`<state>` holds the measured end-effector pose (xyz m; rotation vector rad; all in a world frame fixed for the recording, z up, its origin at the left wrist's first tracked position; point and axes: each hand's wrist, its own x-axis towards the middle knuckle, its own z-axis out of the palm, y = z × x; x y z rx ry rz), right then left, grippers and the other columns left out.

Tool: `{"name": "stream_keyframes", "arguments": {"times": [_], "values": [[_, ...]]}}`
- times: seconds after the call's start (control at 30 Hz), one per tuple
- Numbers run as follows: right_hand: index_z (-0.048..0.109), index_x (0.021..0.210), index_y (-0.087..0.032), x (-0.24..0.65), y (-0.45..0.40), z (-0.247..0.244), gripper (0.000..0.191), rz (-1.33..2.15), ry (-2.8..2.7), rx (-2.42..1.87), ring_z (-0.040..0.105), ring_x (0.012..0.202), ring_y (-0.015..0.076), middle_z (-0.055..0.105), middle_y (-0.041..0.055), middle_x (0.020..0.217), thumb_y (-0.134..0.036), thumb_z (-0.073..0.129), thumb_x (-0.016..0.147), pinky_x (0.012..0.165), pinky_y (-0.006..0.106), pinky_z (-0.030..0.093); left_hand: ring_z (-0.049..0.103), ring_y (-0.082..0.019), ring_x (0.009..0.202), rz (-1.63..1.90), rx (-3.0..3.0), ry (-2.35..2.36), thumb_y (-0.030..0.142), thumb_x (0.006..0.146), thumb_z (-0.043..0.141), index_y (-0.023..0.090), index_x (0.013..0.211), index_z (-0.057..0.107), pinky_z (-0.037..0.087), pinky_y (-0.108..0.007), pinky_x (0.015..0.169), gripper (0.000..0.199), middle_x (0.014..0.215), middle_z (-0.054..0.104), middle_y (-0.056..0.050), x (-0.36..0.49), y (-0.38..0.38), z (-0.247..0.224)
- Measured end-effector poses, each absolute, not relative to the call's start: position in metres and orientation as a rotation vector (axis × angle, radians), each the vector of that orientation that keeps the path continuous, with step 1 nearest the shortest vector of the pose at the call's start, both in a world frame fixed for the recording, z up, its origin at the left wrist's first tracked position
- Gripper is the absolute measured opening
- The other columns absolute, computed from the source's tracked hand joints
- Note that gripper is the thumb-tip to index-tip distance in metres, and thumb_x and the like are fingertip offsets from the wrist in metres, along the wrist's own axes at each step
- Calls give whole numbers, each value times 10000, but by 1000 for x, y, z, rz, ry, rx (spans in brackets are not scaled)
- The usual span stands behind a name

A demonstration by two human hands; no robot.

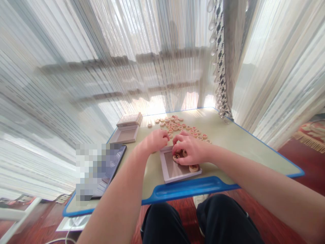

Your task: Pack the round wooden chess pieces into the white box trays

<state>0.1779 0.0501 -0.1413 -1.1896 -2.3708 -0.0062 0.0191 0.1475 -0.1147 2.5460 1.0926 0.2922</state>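
My right hand (190, 149) reaches into a shallow white box (165, 171), its fingers curled round a Chinese chess piece (176, 157) with a dark character. A second round piece (185, 153) shows between the fingers, and another piece (193, 168) lies in the box's near right corner. Just beyond the box's far left corner is my left hand (158, 140), its fingers bent inward; what they hold, if anything, is hidden. Past both hands, several wooden chess pieces (180, 128) with red or dark characters are scattered over the table.
The pale folding table (254, 152) has a blue rim and a blue trough (188, 188) in front. At left are an open shallow box (124, 134), a closed box (129, 119) and a tablet (111, 173). Sheer curtains (152, 67) hang behind; my knees are below.
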Motion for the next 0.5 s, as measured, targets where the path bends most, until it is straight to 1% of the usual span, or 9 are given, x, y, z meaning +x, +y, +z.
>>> {"name": "stream_keyframes", "arguments": {"times": [0.13, 0.23, 0.4, 0.5], "values": [[713, 785, -230, 175, 49, -140, 135, -14, -2369, -1159, 448, 859, 206, 559, 58, 927, -275, 663, 668, 813, 375, 423, 542, -142, 588, 235, 2580, 1084, 128, 631, 421, 173, 674, 659, 370, -227, 513, 246, 668, 658, -15, 20, 143, -111], [713, 750, -228, 173, 48, -138, 94, -8, -2379, -1146, 446, 841, 198, 554, 60, 913, -244, 656, 677, 786, 356, 428, 525, -136, 567, 150, 2606, 1071, 133, 638, 416, 176, 645, 649, 352, -227, 498, 237, 650, 641, -14, 21, 142, -110], [696, 707, -218, 177, 51, -140, 75, -22, -2384, -1182, 446, 822, 201, 545, 54, 859, -272, 661, 669, 756, 353, 417, 519, -142, 580, 123, 2646, 1069, 171, 654, 433, 181, 678, 658, 349, -234, 515, 227, 643, 619, -18, 20, 146, -114], [693, 705, -219, 180, 52, -141, 81, -39, -2380, -1207, 446, 795, 194, 539, 47, 825, -282, 662, 665, 746, 349, 404, 502, -139, 545, 129, 2637, 1090, 167, 647, 443, 178, 692, 669, 346, -239, 506, 230, 599, 599, -17, 21, 147, -115]]}}
